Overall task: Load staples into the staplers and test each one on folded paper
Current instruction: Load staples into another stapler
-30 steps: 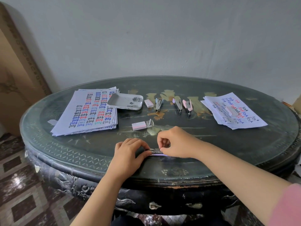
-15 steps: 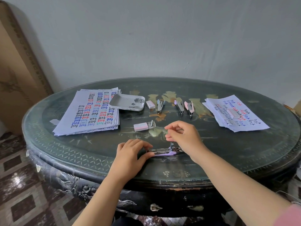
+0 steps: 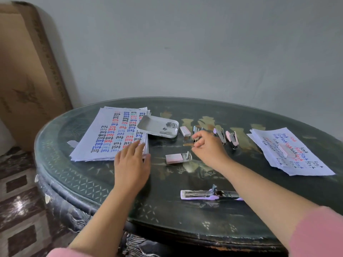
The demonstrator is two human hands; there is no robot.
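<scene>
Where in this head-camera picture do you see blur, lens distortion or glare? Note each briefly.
Head view: the left hand is smeared at its fingertips over the paper stack, while the open stapler near the front edge is crisp; the wide lens bows the table rim and tilts the cardboard box; light is soft, shadows faint, with one bright glare patch on the floor tiles.

Purple stapler (image 3: 200,194) right end hidden behind forearm (image 3: 259,184); blue stapler (image 3: 195,129) partly behind right hand (image 3: 208,148), grip unclear; left hand (image 3: 131,164) blurred.

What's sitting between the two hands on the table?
In the head view, an open pink staple box lies on the table between the left hand and the right hand, touching neither.
</scene>
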